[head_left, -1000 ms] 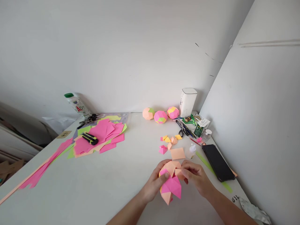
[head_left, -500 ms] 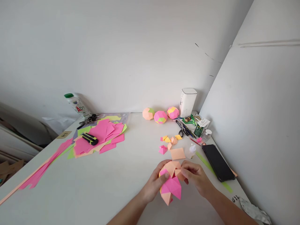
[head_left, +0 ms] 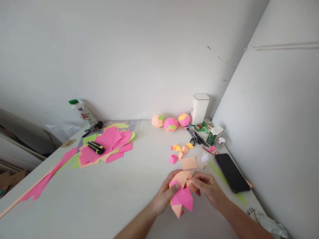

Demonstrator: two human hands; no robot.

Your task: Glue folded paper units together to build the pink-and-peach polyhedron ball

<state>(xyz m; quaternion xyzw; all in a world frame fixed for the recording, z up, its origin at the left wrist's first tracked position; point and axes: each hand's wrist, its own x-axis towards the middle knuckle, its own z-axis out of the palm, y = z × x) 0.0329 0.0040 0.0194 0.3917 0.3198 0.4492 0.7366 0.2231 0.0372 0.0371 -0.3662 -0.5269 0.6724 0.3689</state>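
A partly built paper ball (head_left: 182,194) of pink and peach folded pieces is held over the white table (head_left: 104,199) near its front edge. My left hand (head_left: 163,196) wraps round its left side, thumb on a pink face. My right hand (head_left: 208,189) pinches a peach flap at the ball's upper right. A flat peach square (head_left: 188,163) and a small glue bottle (head_left: 204,160) lie just beyond the hands. Small folded pink, peach and yellow units (head_left: 181,149) are scattered behind them.
Three finished paper balls (head_left: 170,123) stand by a white box (head_left: 199,108) at the back wall. A black phone (head_left: 231,172) lies at the right, with scissors and pens (head_left: 196,136) behind it. A pile of pink paper sheets (head_left: 107,144) with a utility knife (head_left: 95,147) lies left.
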